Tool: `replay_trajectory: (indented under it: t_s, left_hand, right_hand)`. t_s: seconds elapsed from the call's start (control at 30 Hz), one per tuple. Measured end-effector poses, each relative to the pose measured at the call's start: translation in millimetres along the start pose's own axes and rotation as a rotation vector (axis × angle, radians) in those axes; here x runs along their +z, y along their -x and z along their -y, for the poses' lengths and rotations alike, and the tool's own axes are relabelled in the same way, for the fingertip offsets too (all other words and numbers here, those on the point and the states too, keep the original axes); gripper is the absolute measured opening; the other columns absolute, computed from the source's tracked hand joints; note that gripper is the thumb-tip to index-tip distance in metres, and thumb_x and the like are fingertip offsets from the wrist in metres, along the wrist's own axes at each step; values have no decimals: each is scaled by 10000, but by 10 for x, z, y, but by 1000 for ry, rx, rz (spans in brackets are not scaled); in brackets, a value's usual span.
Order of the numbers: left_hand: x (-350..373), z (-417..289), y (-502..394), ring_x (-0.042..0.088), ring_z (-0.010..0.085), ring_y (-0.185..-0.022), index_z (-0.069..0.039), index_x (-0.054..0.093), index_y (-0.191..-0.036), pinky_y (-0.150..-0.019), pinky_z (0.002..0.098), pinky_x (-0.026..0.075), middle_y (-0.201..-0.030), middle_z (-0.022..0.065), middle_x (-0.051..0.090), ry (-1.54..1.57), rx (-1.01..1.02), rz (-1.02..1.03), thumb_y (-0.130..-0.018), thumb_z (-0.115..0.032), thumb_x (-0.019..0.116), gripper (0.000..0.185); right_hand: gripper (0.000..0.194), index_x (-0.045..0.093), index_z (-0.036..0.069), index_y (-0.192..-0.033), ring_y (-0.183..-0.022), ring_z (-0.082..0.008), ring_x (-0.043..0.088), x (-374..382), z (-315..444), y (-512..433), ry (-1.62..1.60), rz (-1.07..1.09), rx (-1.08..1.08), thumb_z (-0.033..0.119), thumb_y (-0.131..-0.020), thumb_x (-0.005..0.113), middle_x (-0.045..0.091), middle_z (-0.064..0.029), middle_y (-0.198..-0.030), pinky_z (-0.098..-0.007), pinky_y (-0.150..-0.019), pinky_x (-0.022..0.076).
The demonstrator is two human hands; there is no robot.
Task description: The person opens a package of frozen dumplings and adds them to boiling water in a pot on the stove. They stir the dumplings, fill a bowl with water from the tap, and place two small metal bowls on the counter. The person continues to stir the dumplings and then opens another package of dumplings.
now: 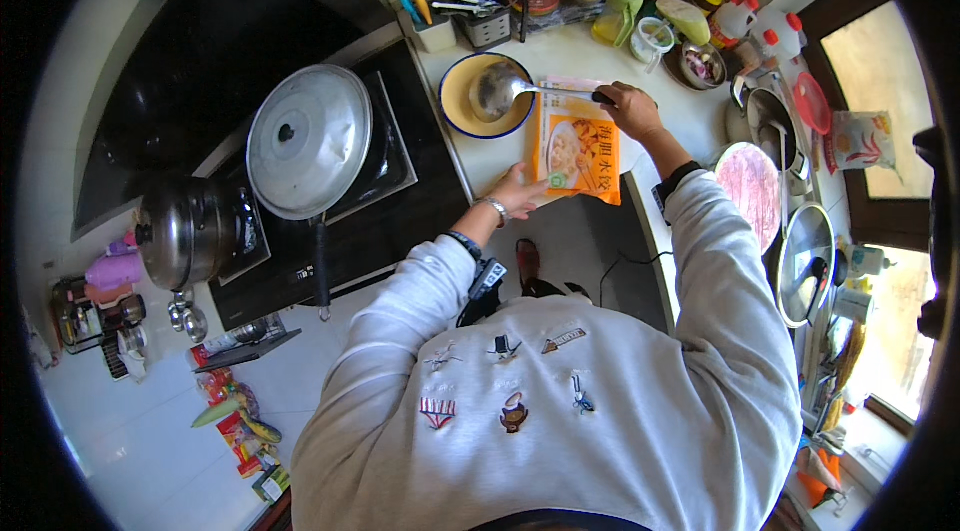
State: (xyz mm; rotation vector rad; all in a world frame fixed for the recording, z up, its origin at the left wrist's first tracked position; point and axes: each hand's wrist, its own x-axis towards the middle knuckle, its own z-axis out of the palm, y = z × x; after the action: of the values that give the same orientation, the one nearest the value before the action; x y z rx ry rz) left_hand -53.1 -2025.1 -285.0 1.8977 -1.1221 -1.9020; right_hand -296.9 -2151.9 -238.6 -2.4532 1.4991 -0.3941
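Observation:
My right hand [631, 109] grips the black handle of a metal ladle [551, 89], whose bowl hangs over or in a yellow bowl with a dark blue rim [459, 118]. An orange packet of dumplings [577, 148] lies on the counter under the ladle's handle, its near end at the counter's edge. My left hand [517, 192] is at the packet's lower left corner, fingers apart; whether it touches the packet is hard to tell. A pan with a domed metal lid [311, 144] stands on the black cooktop to the left.
A steel pot [176, 234] stands farther left on the cooktop [300, 261]. The pan's handle [322, 268] projects toward me. Utensil holders [486, 29], an oil jug [616, 14] and several bottles line the back. At right are a pot [761, 122], a pink round board [748, 189] and a glass lid [807, 264].

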Motion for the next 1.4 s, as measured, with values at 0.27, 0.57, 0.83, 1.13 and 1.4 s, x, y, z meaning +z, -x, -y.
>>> replay_trajectory:
  t_s: [0.27,0.57,0.83,1.13,1.4]
  left_hand:
    - [470,118,-432,564,118,-556,-89,472,-1070,-410,241,477,-796,56,579,197,118,-284,-778,-190,618,342]
    - [368,288,-198,536,101,-504,-22,529,-875,-500,246,509,-676,15,535,417,205,-112,-861,-144,515,124]
    - [538,246,-116,568,122,-522,5,524,-828,-477,238,502,-701,41,555,361,183,-91,-863,-94,473,117]
    - [437,261,-159,603,141,-555,-19,499,-795,-473,234,497,-635,48,561,238,126,-55,-857,-114,488,114]
    - [385,217,-89,597,130,-546,-72,457,-1032,-442,208,467,-718,40,590,237,104,36,-841,-178,542,234]
  right_hand:
    - [258,580,136,-1018,-800,-293,572,-31,-95,-24,15,11,-16,163,-762,568,579,-73,-880,-385,-701,472]
    - [275,580,133,-1012,-823,-296,571,11,-312,-229,-6,10,-21,184,-742,590,584,-81,-890,-384,-716,469]
    - [255,607,115,-992,-852,-307,569,306,-582,-556,-90,47,-33,207,-755,593,602,-99,-918,-379,-733,461]
    - [281,605,87,-1011,-877,-313,559,532,-631,-745,-85,81,7,180,-746,593,596,-116,-958,-384,-773,446]
    - [218,609,58,-937,-902,-314,542,541,-606,-718,-57,72,28,136,-734,591,591,-114,-921,-387,-797,430]
